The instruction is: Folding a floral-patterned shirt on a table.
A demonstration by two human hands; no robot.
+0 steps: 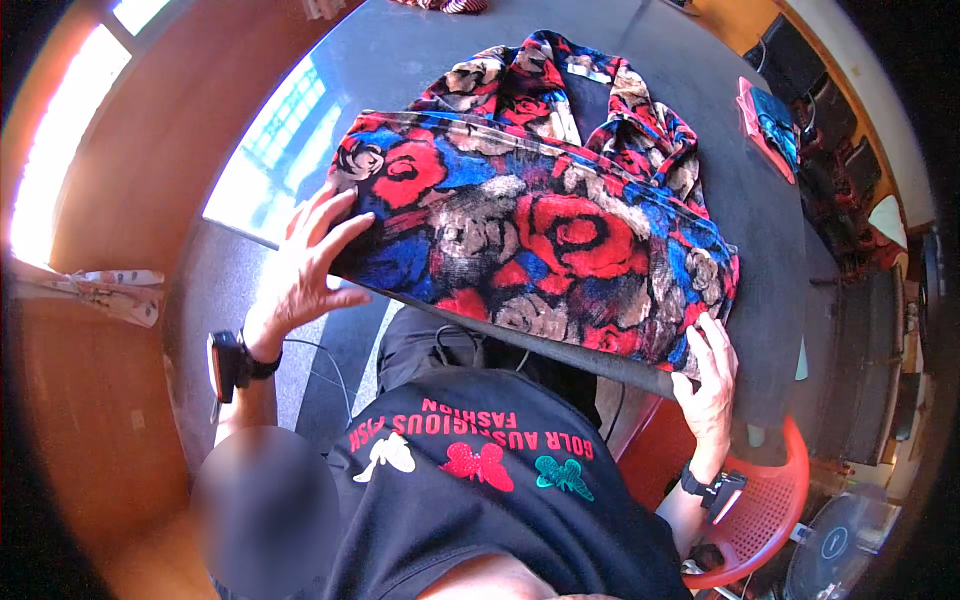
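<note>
A velvety garment (480, 232) with red, blue and beige roses on black lies on the dark table before me. Its lower part is folded up in a wide band across the front, and the neckline with a white label (589, 73) points away from me. At the band's left edge is my left hand (315, 255), fingers spread and thumb apart, with the fingertips at the cloth. My right hand (706, 371) touches the band's lower right corner. Its fingers lie along the cloth, and whether they pinch it is unclear.
The dark table (757, 300) bears folded pink and teal cloths (772, 127) at the right and a striped cloth (454, 4) at the far edge. A red plastic chair (765, 517) stands at my right, beside a round fan-like object (836, 544). Bright windows are at left.
</note>
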